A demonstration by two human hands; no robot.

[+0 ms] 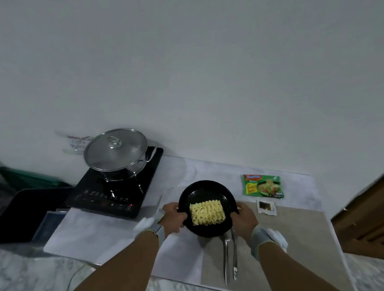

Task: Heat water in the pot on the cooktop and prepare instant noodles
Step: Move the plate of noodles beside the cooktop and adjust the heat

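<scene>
A black bowl [202,189] holds a dry yellow noodle block [207,213]. My left hand [173,217] grips the bowl's left rim and my right hand [243,217] grips its right rim; the bowl is tilted toward me. A steel pot with a glass lid [115,151] stands on the black induction cooktop [97,198] at the left rear. The green noodle packet [263,186] and a small seasoning sachet [266,207] lie right of the bowl.
Metal tongs [229,255] lie on the mat [303,240] just below the bowl. A dark tray [20,215] sits left of the cooktop, green items behind it. A wooden slatted door [383,215] stands at the right. The white wall runs close behind.
</scene>
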